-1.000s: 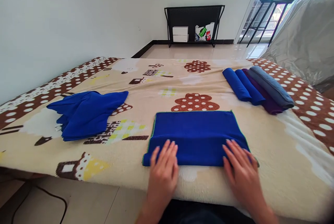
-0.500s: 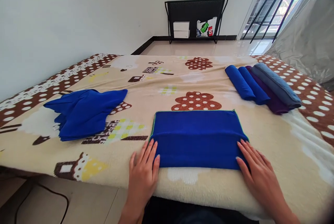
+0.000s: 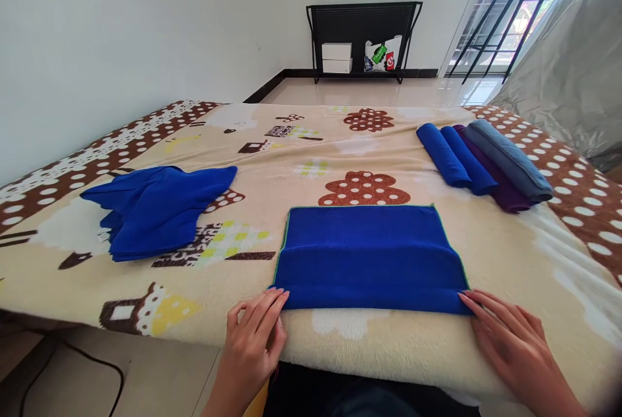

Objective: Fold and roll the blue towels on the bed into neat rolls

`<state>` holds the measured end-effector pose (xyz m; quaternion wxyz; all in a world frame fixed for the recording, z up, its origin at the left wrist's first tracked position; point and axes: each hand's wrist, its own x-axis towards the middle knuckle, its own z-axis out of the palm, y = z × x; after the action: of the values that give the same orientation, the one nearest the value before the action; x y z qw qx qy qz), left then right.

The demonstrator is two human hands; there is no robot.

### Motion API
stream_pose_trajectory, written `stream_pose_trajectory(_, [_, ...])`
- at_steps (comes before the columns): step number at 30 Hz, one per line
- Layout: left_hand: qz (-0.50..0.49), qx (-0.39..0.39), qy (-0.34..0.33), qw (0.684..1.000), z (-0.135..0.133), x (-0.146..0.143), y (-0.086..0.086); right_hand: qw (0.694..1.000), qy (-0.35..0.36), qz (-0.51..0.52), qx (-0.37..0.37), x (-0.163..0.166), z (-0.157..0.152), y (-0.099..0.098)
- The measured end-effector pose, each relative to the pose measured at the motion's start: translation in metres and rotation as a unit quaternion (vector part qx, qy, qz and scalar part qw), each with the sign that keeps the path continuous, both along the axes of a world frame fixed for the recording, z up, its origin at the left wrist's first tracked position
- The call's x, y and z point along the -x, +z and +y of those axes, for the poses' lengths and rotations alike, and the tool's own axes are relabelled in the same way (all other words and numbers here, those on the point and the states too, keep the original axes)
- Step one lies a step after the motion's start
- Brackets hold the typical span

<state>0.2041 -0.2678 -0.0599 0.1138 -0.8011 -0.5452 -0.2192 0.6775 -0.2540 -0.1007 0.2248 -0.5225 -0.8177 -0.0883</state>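
Head view: left hand (image 3: 256,325) and right hand (image 3: 511,333) moved down to near corners, touching flat blue cloth (image 3: 365,254) between them (can't tell if pinching). Rolled cloths (image 3: 486,164) beyond right hand.

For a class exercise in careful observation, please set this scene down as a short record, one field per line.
Left hand: fingers at spread blue cloth, near left corner
Right hand: fingers at its near right corner
Left side: rumpled blue heap
Right side: two blue rolls, purple cloth, grey-blue roll
Surface: patterned blanket
Background: black rack, white boxes
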Motion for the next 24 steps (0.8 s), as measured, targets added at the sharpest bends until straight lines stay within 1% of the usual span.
stream_pose_trajectory(6, [-0.023,-0.031,0.03,0.999,0.017,-0.004,0.0,1.0,-0.005,0.011,-0.025,0.009,0.02,0.008])
stream_pose_trajectory(10, [-0.009,-0.035,0.027,0.999,0.027,-0.001,0.008,0.998,-0.009,0.014,-0.056,0.012,0.031,0.013])
stream_pose_trajectory(13, [-0.011,-0.04,0.022,0.999,0.024,0.002,0.015,0.998,-0.01,0.02,-0.065,0.01,0.028,0.016])
stream_pose_trajectory(16, [-0.03,-0.032,0.021,0.999,0.014,0.007,0.02,0.999,0.007,0.029,-0.041,0.007,0.016,0.022])
stream_pose_trajectory(19, [-0.061,0.021,0.027,0.998,0.001,0.014,0.023,0.999,0.028,0.046,0.0,0.004,0.003,0.026])
stream_pose_trajectory(22, [-0.079,0.078,0.03,0.993,-0.003,0.014,0.019,0.997,0.034,0.052,0.035,0.006,0.0,0.027])
stream_pose_trajectory(23, [-0.08,0.08,0.039,0.993,-0.002,0.011,0.017,0.998,0.029,0.047,0.037,0.008,0.001,0.026])
stream_pose_trajectory(24, [-0.08,0.067,0.061,0.993,-0.001,0.006,0.014,0.999,0.017,0.039,0.032,0.01,0.003,0.025])
